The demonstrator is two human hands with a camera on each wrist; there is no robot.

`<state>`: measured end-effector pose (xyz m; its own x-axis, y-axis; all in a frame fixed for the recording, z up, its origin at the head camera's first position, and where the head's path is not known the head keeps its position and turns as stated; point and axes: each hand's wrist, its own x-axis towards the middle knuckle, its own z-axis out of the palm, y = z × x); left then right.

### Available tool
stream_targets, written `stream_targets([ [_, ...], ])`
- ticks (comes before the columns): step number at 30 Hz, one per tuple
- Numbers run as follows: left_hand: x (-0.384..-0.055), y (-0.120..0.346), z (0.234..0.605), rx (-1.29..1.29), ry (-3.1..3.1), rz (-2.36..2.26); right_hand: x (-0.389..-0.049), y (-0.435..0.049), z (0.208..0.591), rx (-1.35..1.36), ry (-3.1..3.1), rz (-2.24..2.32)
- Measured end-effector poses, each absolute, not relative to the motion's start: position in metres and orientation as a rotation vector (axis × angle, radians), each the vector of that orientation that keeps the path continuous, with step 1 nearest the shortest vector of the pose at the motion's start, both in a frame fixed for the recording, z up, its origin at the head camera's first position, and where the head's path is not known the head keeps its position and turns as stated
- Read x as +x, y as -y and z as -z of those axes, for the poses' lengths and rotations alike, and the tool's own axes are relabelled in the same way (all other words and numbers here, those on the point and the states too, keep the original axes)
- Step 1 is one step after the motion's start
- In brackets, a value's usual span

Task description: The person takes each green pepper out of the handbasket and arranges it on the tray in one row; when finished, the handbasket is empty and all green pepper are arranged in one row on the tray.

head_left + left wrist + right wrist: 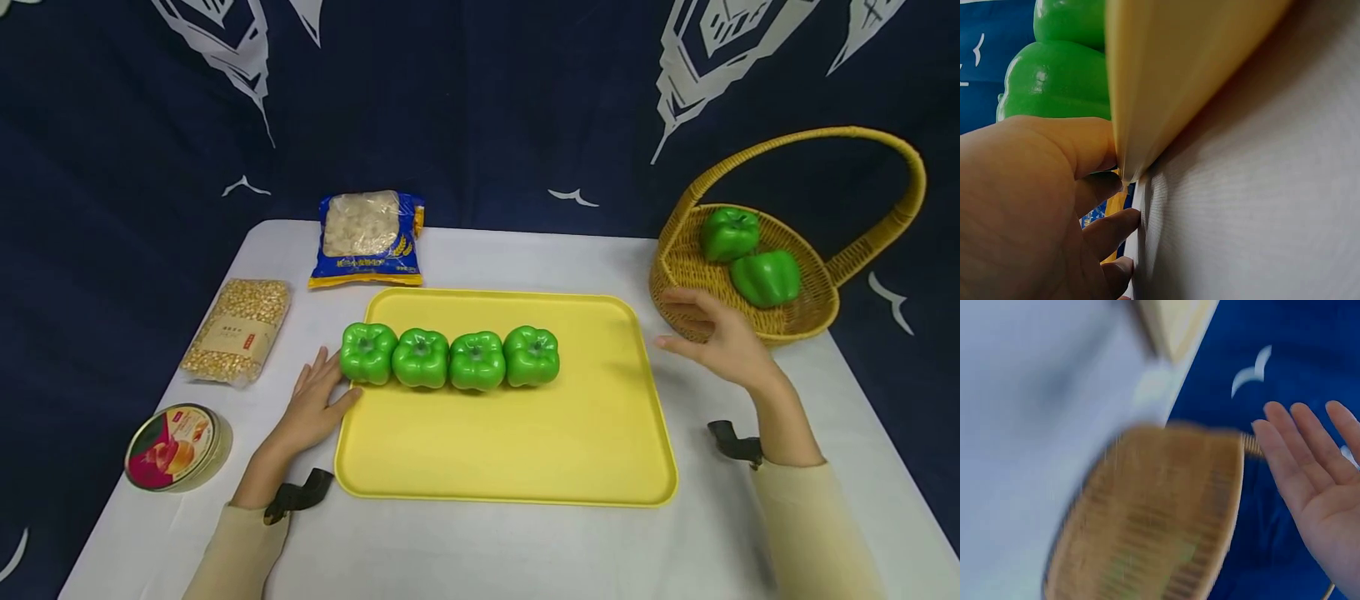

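Note:
Several green bell peppers stand side by side in a row on the yellow tray, toward its upper left. My left hand lies at the tray's left edge with fingers spread, beside the leftmost pepper. In the left wrist view its thumb and fingertips meet the tray's rim and the white tabletop. My right hand hovers in front of the wicker basket, holding nothing, its fingers extended in the right wrist view. Inside the basket lie two more peppers, one upper and one lower.
At the back left is a blue-edged bag of pale food. Left of the tray lie a clear pack of yellow kernels and a round lidded tin. The basket's tall handle arches up at the right.

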<state>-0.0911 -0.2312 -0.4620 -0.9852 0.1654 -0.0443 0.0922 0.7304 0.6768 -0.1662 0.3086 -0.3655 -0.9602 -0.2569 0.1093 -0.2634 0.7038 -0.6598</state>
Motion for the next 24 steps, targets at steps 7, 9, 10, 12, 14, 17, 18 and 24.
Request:
stream_targets([
  [7, -0.09, 0.232, 0.463, 0.218, -2.834, -1.1, -0.181, -0.363, 0.345, 0.104, 2.658, -1.095],
  [9, -0.09, 0.232, 0.463, 0.22, -2.836, -1.105, -0.187, -0.376, 0.34, 0.035, 2.597, -1.125],
  [10, -0.09, 0.232, 0.463, 0.221, -2.837, -1.106, -0.19, -0.382, 0.337, -0.006, 2.581, -1.136],
  [12, -0.09, 0.232, 0.463, 0.222, -2.838, -1.107, -0.195, -0.392, 0.331, -0.09, 2.568, -1.134],
  [14, -0.09, 0.232, 0.463, 0.223, -2.84, -1.105, -0.201, -0.399, 0.327, -0.176, 2.576, -1.113],
  [17, -0.09, 0.232, 0.463, 0.225, -2.841, -1.104, -0.21, -0.407, 0.325, -0.305, 2.617, -1.068],
  [18, -0.09, 0.232, 0.463, 0.225, -2.841, -1.105, -0.212, -0.409, 0.325, -0.342, 2.635, -1.052],
  [24, -0.091, 0.232, 0.464, 0.222, -2.84, -1.11, -0.224, -0.419, 0.328, -0.452, 2.661, -1.016],
])
